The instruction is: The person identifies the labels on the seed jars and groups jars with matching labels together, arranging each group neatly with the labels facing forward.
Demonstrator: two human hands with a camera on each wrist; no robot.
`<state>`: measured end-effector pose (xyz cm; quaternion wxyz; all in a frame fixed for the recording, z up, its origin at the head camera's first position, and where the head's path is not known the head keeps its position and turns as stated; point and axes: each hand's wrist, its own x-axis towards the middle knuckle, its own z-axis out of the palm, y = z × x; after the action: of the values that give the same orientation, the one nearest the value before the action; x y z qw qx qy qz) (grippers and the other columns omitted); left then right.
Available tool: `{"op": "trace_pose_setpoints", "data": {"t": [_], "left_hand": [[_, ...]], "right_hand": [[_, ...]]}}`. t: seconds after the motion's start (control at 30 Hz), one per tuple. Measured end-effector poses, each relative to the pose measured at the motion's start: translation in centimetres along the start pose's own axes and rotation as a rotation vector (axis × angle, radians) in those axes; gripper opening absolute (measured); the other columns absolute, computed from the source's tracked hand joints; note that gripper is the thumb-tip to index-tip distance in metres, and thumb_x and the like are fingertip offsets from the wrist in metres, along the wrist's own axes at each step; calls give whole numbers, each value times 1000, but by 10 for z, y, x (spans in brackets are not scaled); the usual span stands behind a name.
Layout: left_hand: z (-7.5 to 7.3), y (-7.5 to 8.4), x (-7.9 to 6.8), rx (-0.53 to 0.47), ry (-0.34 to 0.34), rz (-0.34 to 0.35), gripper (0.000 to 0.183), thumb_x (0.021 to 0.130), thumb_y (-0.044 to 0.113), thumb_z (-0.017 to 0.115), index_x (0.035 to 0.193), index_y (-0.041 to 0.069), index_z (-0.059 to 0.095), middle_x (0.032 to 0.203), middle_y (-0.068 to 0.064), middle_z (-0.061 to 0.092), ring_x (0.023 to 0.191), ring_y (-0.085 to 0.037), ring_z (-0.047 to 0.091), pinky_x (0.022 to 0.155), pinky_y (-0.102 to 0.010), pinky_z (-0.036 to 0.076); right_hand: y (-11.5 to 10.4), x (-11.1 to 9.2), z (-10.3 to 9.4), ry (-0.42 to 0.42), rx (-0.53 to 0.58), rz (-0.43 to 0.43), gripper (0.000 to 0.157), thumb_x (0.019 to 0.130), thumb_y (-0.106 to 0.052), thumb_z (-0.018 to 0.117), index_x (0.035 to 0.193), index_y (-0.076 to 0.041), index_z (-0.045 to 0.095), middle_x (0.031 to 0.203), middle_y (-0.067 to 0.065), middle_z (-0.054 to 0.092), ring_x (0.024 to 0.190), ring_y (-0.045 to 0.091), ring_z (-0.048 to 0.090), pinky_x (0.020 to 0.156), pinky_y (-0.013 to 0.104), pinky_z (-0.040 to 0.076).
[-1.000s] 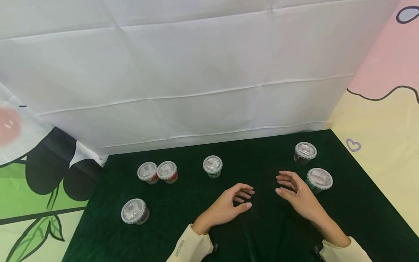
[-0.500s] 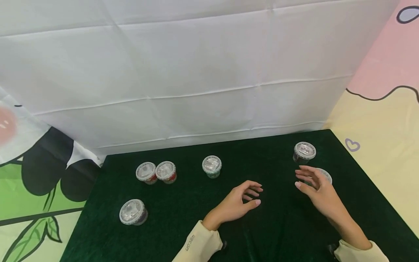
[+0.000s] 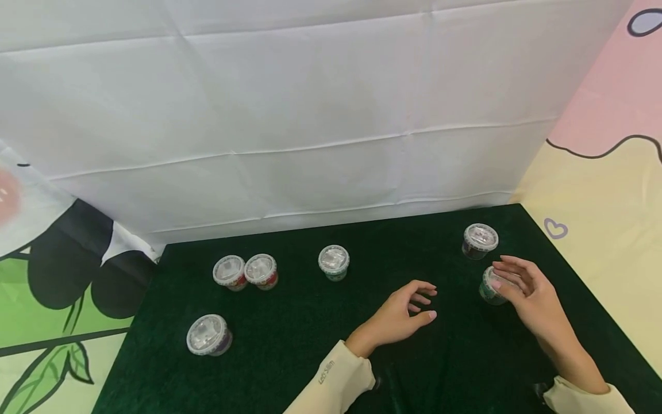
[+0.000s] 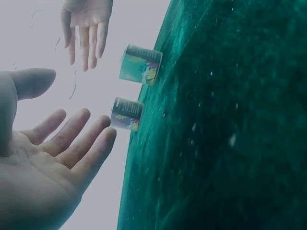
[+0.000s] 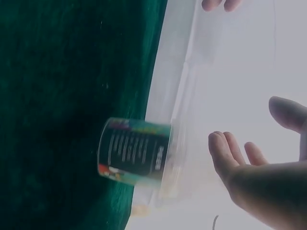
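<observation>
- Right hand (image 3: 535, 299) and left hand (image 3: 390, 316) had both moved rightward over the last second — the right one passing from the left side of the near right tub (image 3: 488, 289) to its right side.
- That tub had stayed put, upright on the green cloth (image 3: 289, 328), now partly covered by the right hand's fingers in the head view.
- Right fingers were gently bent and apart from the thumb, clamped on nothing; the right wrist view showed a gap between them and the tub.
- Left fingers were likewise spread from their thumb, with nothing between them, over the cloth between the two sides.
- Elsewhere, the far right tub (image 3: 480, 238), middle tub (image 3: 334, 261), far left pair (image 3: 261, 270) and near left tub (image 3: 207, 335) kept their places.
- Judging by this, the work was at a reach — positioned beside the tub, no hold taken.
</observation>
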<state>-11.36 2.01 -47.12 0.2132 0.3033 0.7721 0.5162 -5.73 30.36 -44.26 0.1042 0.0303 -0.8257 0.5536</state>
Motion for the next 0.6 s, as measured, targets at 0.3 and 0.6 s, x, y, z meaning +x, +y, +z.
{"op": "trace_pose_setpoints", "data": {"t": [0.3,0.6], "left_hand": [[16,1,14,29,11,-16,50,106,23,66,152,16,48,152,-1,55,132,-8,57,107,-23,49],[30,4,27,10,32,-52,53,106,26,67,154,20,46,155,3,51,136,-8,54,108,-23,48]], "right_hand": [[12,0,-14,49,37,-7,49,104,3,61,140,-28,52,126,-28,63,114,-14,61,88,3,47],[22,-3,-20,145,-52,34,51,102,5,63,138,-30,51,121,-32,57,111,-16,57,91,0,44]]}}
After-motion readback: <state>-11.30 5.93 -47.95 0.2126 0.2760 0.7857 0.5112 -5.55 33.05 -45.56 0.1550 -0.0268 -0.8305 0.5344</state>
